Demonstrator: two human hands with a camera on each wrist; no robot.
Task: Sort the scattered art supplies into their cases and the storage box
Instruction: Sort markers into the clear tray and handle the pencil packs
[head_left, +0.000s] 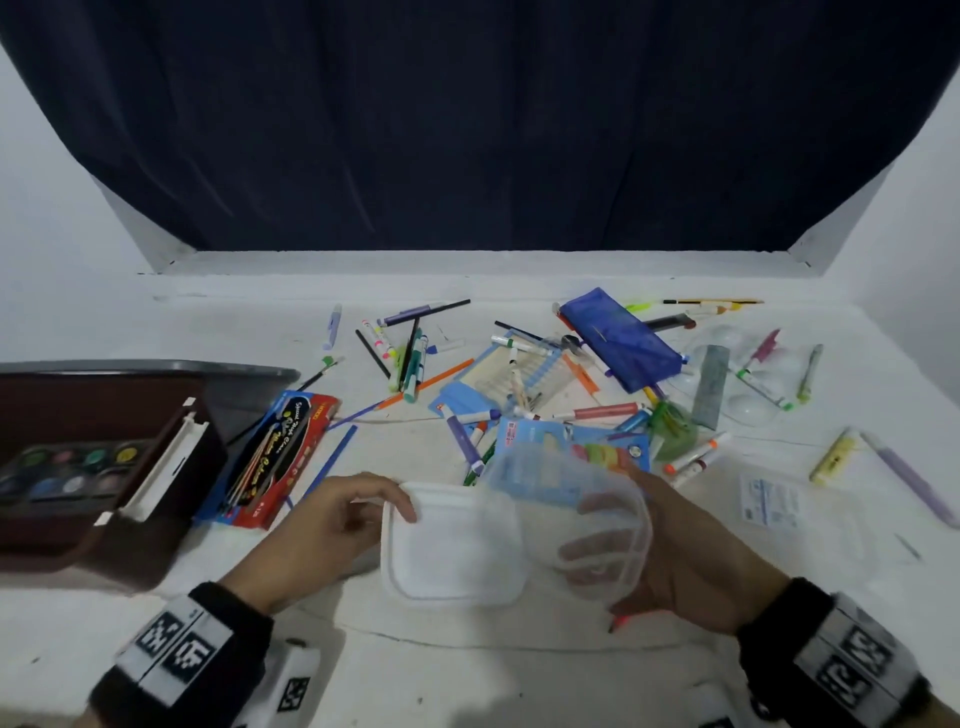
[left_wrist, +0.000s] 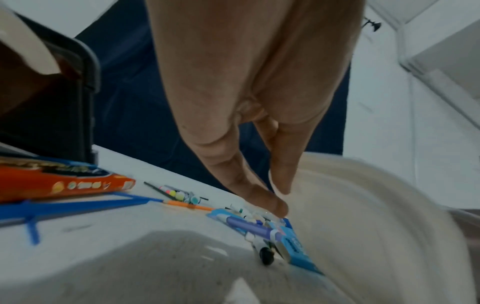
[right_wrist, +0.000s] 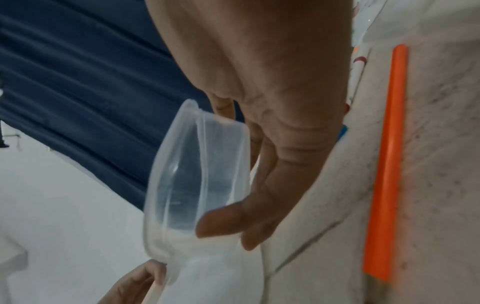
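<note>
Risk: the clear tub (head_left: 587, 519) is tilted and held only at its rim; a slip would drop it onto the markers (head_left: 467, 421) at mid-bench.
Right hand (head_left: 691, 561): grasping the tub, thumb inside the wall.
Left hand (head_left: 332, 525): fingers curled over the white lid (head_left: 447, 551), pinching its left edge.
Tub and lid: near edge of the bench (head_left: 156, 322), between both hands, overlapping.

Paint set (head_left: 78, 467) far left on table (head_left: 519, 660), pencil box (head_left: 270, 462) just right of it; markers (head_left: 405, 358) scattered behind; pouch (head_left: 621, 338) back right; tub (head_left: 447, 545) front centre.
</note>
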